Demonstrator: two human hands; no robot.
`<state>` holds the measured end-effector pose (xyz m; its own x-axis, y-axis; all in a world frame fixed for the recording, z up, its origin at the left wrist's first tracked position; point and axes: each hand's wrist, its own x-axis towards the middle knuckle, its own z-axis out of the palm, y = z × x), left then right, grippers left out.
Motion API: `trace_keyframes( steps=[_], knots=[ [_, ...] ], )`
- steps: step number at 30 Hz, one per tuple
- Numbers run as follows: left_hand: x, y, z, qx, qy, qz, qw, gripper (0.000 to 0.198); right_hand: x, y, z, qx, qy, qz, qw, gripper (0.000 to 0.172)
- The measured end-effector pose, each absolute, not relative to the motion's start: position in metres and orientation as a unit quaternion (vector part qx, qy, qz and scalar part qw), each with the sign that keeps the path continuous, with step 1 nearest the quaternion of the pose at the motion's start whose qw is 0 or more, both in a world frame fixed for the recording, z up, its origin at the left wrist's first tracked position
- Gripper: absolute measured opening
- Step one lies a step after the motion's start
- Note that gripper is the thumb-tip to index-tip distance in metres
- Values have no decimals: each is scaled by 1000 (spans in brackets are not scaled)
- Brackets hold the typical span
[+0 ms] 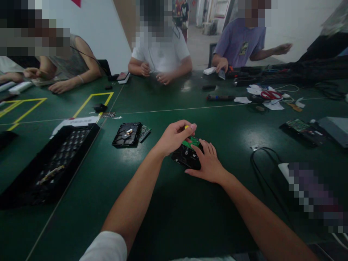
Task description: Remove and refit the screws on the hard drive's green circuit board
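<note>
A black hard drive [187, 156] with a green circuit board [191, 141] facing up lies on the green table in front of me. My right hand [208, 159] spans its right side, thumb at the near edge and fingers at the far edge, gripping it. Above the board, my left hand [175, 137] is closed around a small upright tool, apparently a screwdriver [186, 127]. Only its yellow top shows; the shaft and tip are hidden behind my fingers. To the left lies another hard drive [126, 135], with a loose circuit board [145, 133] beside it.
A long black tray [78, 145] holding a few parts sits at the left. A black drive with a circuit board [301, 131] and a grey box [335, 128] are at the right, near a black cable [252, 159]. Several people sit across the table.
</note>
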<state>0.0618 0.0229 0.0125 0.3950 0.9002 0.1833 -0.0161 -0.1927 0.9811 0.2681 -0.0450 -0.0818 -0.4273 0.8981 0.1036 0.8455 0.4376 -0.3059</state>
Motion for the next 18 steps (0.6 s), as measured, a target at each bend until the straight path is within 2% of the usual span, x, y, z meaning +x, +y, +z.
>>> trace_keyframes(
  steps=[8, 18],
  knots=[
    [61, 24, 15, 608, 314, 431, 589, 29, 269, -45, -83, -516, -840, 101, 135, 111],
    [61, 22, 14, 602, 334, 458, 563, 31, 269, -47, -78, -518, -838, 108, 136, 114]
  ],
)
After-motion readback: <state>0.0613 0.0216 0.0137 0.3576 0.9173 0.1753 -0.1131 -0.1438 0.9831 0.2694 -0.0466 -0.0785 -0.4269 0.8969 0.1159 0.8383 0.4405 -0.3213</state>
